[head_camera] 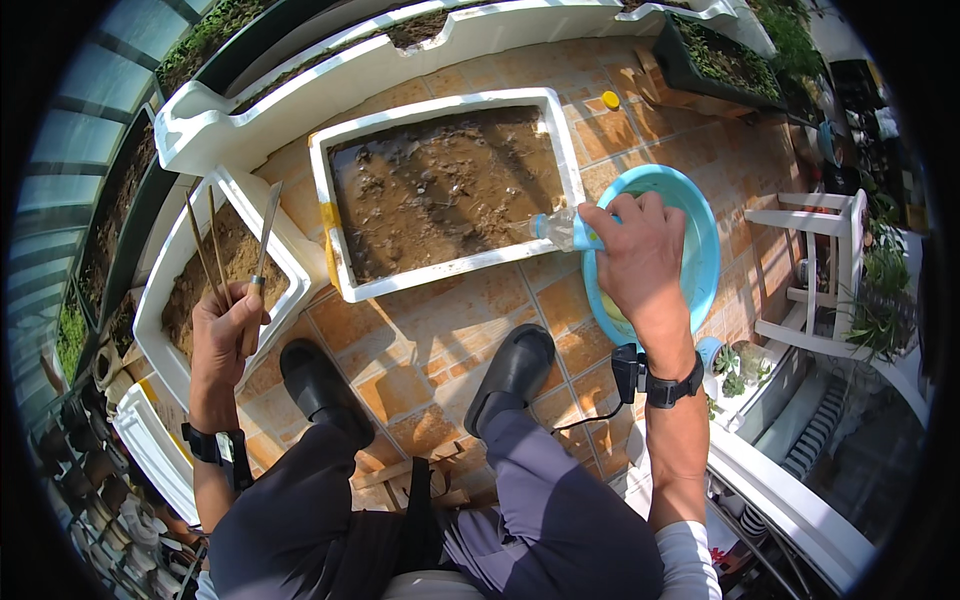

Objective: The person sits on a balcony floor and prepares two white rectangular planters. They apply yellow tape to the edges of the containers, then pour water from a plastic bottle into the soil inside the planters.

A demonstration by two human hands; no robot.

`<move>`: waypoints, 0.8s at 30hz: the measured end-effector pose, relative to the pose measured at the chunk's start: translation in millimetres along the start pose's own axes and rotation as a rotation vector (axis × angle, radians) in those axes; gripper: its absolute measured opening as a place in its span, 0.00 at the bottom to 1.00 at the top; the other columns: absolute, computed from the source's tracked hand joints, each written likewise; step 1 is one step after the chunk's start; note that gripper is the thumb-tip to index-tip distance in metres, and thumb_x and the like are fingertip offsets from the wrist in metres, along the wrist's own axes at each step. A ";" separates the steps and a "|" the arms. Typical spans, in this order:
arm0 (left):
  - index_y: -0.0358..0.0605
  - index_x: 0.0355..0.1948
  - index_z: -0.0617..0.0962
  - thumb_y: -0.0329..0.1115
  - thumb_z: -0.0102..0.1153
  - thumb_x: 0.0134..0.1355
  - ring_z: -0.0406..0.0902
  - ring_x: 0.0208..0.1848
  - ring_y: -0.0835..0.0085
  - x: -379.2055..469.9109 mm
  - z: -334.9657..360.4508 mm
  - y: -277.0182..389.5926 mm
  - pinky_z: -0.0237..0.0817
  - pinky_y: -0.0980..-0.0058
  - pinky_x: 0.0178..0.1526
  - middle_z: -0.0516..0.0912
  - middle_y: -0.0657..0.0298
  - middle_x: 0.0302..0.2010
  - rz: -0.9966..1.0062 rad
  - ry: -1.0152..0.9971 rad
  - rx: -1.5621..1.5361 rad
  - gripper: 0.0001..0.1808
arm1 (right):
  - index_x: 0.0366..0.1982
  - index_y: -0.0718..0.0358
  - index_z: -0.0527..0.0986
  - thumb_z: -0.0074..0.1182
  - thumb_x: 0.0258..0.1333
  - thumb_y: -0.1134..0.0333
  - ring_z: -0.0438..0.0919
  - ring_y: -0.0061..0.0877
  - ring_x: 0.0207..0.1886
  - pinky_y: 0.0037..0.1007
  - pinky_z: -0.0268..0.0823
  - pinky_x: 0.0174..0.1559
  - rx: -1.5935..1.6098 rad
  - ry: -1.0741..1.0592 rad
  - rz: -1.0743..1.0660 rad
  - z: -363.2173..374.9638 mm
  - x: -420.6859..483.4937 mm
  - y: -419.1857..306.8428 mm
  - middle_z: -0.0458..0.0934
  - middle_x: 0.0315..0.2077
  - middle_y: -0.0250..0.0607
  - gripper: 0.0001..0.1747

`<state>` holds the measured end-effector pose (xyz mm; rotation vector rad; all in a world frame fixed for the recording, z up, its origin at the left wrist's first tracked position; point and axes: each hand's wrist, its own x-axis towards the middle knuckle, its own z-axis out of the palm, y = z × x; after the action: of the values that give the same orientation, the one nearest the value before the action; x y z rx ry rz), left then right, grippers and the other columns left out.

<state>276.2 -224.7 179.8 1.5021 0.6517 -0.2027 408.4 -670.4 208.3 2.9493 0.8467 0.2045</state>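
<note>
My right hand (637,247) grips a clear plastic bottle (556,228), tilted with its neck over the near right edge of a white foam box (450,271). Muddy soil (442,195) and brown water fill that box. Under my right hand stands a light blue plastic basin (703,255) with liquid in it. My left hand (229,326) is closed round a knife (268,225) with a wooden handle and two thin sticks (217,240), all pointing up. Behind them is a second foam box (161,300) holding drier brown soil (225,270).
A long white foam planter (322,82) runs along the back. A yellow cap (610,100) lies on the tiled floor (420,330). A dark green planter (720,64) stands back right, a white chair (814,225) at the right. My slippered feet flank the floor before me.
</note>
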 end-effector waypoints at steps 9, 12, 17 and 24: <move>0.32 0.38 0.80 0.37 0.70 0.57 0.78 0.27 0.78 0.8 -3.4 -0.9 0.67 0.82 0.31 0.81 0.60 0.26 -0.011 0.000 0.008 0.17 | 0.44 0.50 0.80 0.57 0.44 0.77 0.73 0.34 0.42 0.41 0.59 0.48 -0.078 0.105 -0.084 -4.7 9.6 -27.8 0.77 0.34 0.32 0.22; 0.32 0.38 0.80 0.37 0.70 0.57 0.77 0.25 0.78 0.4 -3.2 -0.6 0.66 0.83 0.30 0.81 0.60 0.25 -0.003 0.009 0.009 0.18 | 0.46 0.50 0.80 0.59 0.43 0.76 0.73 0.34 0.43 0.41 0.59 0.48 -0.038 0.154 -0.071 -2.1 11.0 -28.8 0.78 0.36 0.32 0.24; 0.32 0.38 0.80 0.37 0.70 0.57 0.73 0.20 0.81 -0.1 -2.1 -0.7 0.61 0.85 0.23 0.81 0.60 0.23 -0.012 0.014 -0.009 0.18 | 0.50 0.53 0.79 0.66 0.38 0.72 0.74 0.34 0.45 0.38 0.61 0.48 0.266 0.119 0.067 10.9 3.8 -15.8 0.79 0.40 0.34 0.29; 0.32 0.38 0.80 0.34 0.67 0.60 0.65 0.14 0.85 1.7 -8.1 -3.2 0.54 0.85 0.18 0.79 0.62 0.21 0.012 0.042 -0.029 0.14 | 0.55 0.60 0.77 0.69 0.39 0.70 0.77 0.44 0.50 0.41 0.69 0.54 0.516 0.275 0.565 56.3 -57.0 52.9 0.81 0.47 0.46 0.34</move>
<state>273.7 -216.8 176.6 1.4857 0.6766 -0.1527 396.4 -747.0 151.7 3.6450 0.0404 0.4936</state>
